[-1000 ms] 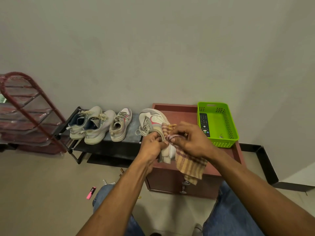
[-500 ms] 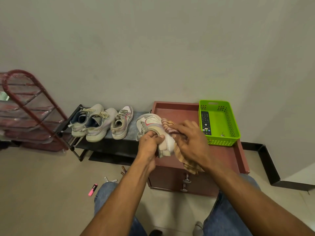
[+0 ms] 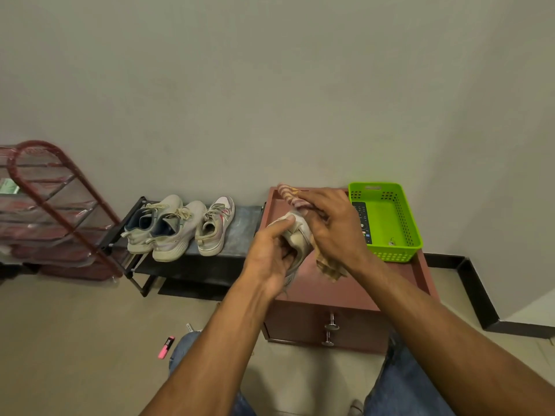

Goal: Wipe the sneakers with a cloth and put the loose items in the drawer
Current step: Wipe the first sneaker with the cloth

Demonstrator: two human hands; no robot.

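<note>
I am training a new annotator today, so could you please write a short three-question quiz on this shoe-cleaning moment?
1. True or false: the left hand grips the sneaker while the right hand presses the striped cloth against it.
2. How many sneakers stand on the black shoe rack? A) two B) three C) four
3. Fill in: the black remote lies inside the green ______.

Key: 1. True. 2. B, three: the pair of beige sneakers and the single white sneaker. 3. Basket, which stands on the brown cabinet.
</note>
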